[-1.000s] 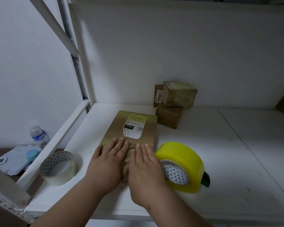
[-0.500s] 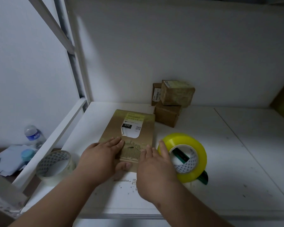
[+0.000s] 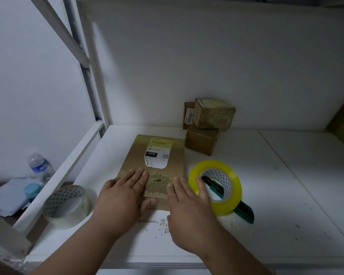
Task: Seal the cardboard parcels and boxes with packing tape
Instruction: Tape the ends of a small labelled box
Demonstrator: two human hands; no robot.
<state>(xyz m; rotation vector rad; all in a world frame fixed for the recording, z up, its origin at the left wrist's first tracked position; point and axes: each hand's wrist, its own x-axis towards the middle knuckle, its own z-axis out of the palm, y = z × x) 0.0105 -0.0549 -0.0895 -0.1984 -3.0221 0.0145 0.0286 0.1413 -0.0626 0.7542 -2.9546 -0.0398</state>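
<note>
Flat brown cardboard parcel [image 3: 157, 167] lies on white shelf [image 3: 276, 195], glossy tape apparently on it. Left hand [image 3: 119, 199] presses it, fingers straight. Right hand [image 3: 189, 207] flat, fingers touching yellow tape roll [image 3: 215, 186]. Stacked small brown boxes [image 3: 207, 124] behind look taped; sealing seems near done.

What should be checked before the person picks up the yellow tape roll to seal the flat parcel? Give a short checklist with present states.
1. Flat cardboard parcel lies flat on the white shelf: ok.
2. Left hand holds the parcel down, fingers straight on its near end: ok.
3. Right hand has a grip on the yellow tape roll: not ok, fingers only touch its rim.
4. Roll free to lift: not ok, it leans on the green utility knife.
5. Loose tape end findable: cannot tell.
6. Parcel's near flap closed: cannot tell, hands cover it.
</note>
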